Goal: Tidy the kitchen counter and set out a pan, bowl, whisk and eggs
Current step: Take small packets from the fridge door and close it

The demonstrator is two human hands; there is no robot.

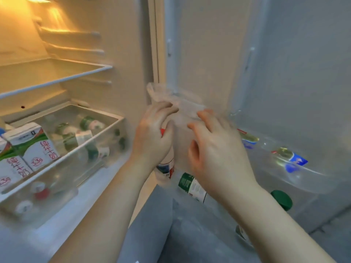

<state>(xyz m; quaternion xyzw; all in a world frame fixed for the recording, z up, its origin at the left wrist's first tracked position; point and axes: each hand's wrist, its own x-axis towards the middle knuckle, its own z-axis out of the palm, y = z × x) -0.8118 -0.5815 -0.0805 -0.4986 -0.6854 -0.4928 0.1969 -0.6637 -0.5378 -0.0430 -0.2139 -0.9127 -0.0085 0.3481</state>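
I am looking into an open fridge. A blurred, translucent plastic bag (182, 109) hangs in front of the inner side of the door, and I cannot tell what is in it. My left hand (153, 133) grips the bag near its top left, fingers curled over the plastic. My right hand (218, 149) holds the bag's right side, with fingertips bent onto it and the thumb underneath. No pan, bowl, whisk or eggs are in view.
A clear drawer (79, 147) on the left holds milk cartons (32, 147) and small bottles. A glass shelf (57, 76) sits above it. The door shelf (296, 179) on the right carries bottles, with a green-labelled bottle (191, 185) and a green cap (282, 199) lower down.
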